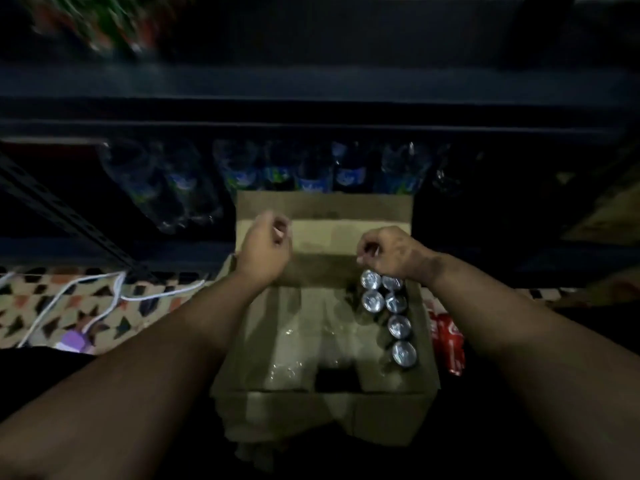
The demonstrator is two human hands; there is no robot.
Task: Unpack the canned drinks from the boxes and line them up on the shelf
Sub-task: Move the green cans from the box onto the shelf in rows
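An open cardboard box (263, 386) stands on the floor in front of me. Several cans with silver tops (398, 325) stand along its right side; the rest of the box floor shows crumpled clear plastic wrap (294, 341). My left hand (268, 245) hovers over the far left of the box with fingers loosely curled and holds nothing. My right hand (389, 252) hangs just above the farthest cans, fingers curled downward, with nothing seen in them. The dark shelf (311, 81) runs across the top of the view.
Plastic bottles with blue labels (311, 174) fill the lowest shelf level behind the box. Red cola cans (450, 341) lie on the floor right of the box. White cables (86, 299) and a purple plug (74, 341) lie on the patterned floor at left.
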